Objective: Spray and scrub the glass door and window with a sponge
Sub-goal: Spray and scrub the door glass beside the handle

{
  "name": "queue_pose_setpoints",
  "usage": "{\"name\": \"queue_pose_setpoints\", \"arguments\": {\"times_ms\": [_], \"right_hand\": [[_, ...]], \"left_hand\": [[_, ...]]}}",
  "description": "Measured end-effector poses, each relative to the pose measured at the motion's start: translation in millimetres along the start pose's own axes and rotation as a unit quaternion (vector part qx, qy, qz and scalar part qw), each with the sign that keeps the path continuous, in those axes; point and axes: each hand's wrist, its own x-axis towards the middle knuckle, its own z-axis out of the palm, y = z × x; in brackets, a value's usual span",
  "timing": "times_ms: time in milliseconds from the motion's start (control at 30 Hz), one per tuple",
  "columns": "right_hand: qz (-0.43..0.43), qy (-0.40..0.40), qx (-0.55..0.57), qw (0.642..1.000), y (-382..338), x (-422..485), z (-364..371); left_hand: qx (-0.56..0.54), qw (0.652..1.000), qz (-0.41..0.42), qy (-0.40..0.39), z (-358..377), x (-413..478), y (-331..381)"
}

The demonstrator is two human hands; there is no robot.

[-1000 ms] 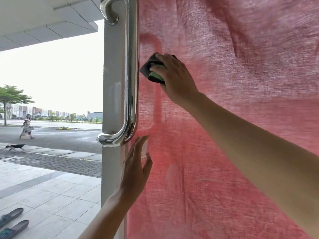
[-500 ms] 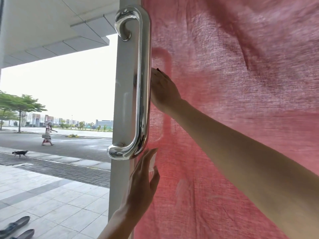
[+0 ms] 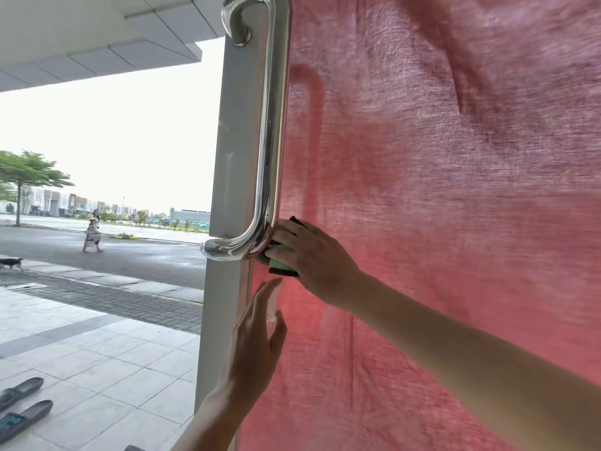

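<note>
The glass door [image 3: 455,196] fills the right two thirds of the view. A red woven curtain [image 3: 422,369] hangs creased behind the pane across its whole visible extent. The door's pale metal stile [image 3: 229,151] runs vertically along the left edge of the glass. To the left lie a tiled walkway [image 3: 97,353], a road and a white canopy soffit [image 3: 81,37].

A polished steel pull handle [image 3: 270,125] is fixed to the stile, its lower bend turning in at mid height.

The right hand [image 3: 313,257] reaches in from the lower right and is on the glass just beside the handle's lower bend. Its fingers are curled over the sponge [image 3: 280,266] and clamp it against the pane. The sponge is green with a dark layer, mostly covered by the fingers and touching the handle's bend.

The left hand [image 3: 253,346] is directly below, near but apart from the right. Its fingers are straight and lie flat toward the glass at the stile edge, holding nothing identifiable. A pale patch beside its fingertips cannot be identified.

Two sandals [image 3: 22,415] lie on the tiles at lower left. A pedestrian [image 3: 92,231] and a small dog [image 3: 11,262] are on the far pavement.
</note>
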Motion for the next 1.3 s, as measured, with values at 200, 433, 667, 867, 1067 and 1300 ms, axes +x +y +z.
{"name": "queue_pose_setpoints", "arguments": {"times_ms": [200, 433, 667, 867, 1067, 1300], "right_hand": [[-0.008, -0.042, -0.008, 0.999, -17.7, -75.7, -7.6], [0.063, -0.020, -0.031, 0.997, 25.9, -94.7, -51.8], [0.160, 0.048, 0.012, 0.986, 38.9, -6.9, -42.9], [0.151, 0.073, 0.014, 0.986, 13.1, 0.4, -17.4], [0.095, 0.040, -0.005, 0.995, -37.7, -36.1, 17.8], [0.082, -0.014, 0.004, 0.997, -77.8, -98.6, 34.8]], "left_hand": [[0.019, 1.000, 0.001, -0.016, -3.8, -7.0, -4.5], [0.015, 1.000, -0.007, -0.013, -1.4, -8.4, -1.0], [0.020, 0.999, 0.006, -0.048, -12.3, -15.4, -8.0], [0.018, 0.998, 0.018, -0.058, -25.6, -23.9, -26.1], [0.002, 0.999, 0.005, -0.041, -19.2, -38.6, -37.2], [-0.004, 0.999, 0.007, -0.033, -18.3, -47.3, -41.9]]}}
